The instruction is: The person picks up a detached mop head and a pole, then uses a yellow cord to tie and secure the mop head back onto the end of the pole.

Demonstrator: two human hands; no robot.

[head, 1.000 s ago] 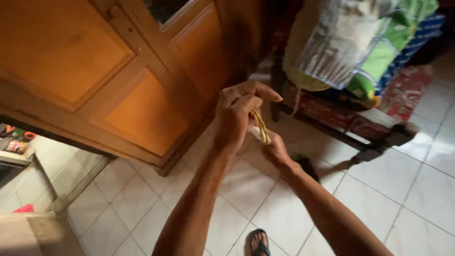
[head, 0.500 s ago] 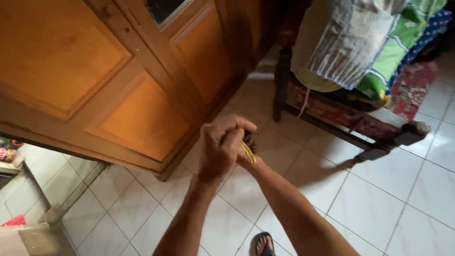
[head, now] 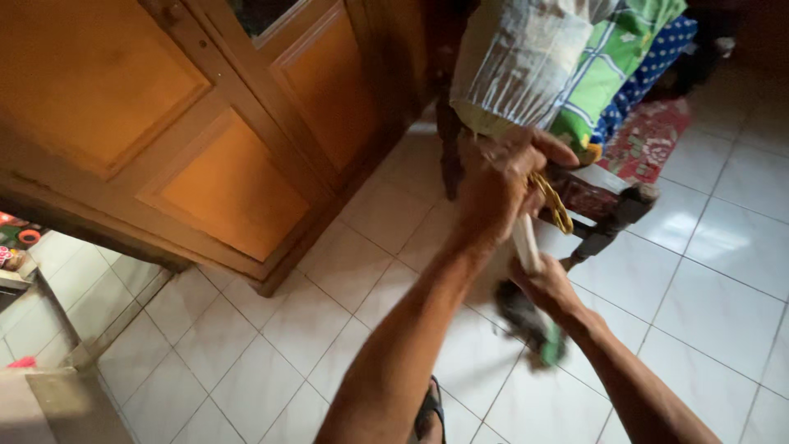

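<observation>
My left hand (head: 500, 179) is closed around the top of a pale stick-like handle (head: 526, 243) that has a yellow cord loop (head: 559, 209) hanging from its upper end. My right hand (head: 546, 284) grips the same handle lower down. Below that hand is a dark, blurred head with a green part (head: 536, 330); I cannot make out what kind of tool it is. Both hands are raised over the white tiled floor (head: 707, 271), just in front of a dark wooden furniture frame (head: 618, 210).
Orange-brown wooden cabinet doors (head: 222, 181) fill the left. A striped pillow (head: 518, 57) and green and blue cloths (head: 625, 57) lie on the wooden frame. A red patterned mat (head: 649, 136) lies behind it. My sandalled foot (head: 427, 411) shows at the bottom.
Both hands have risen toward the wooden frame and moved apart along the handle. The pale handle and the dark head now show; before, only the yellow cord showed between the hands.
</observation>
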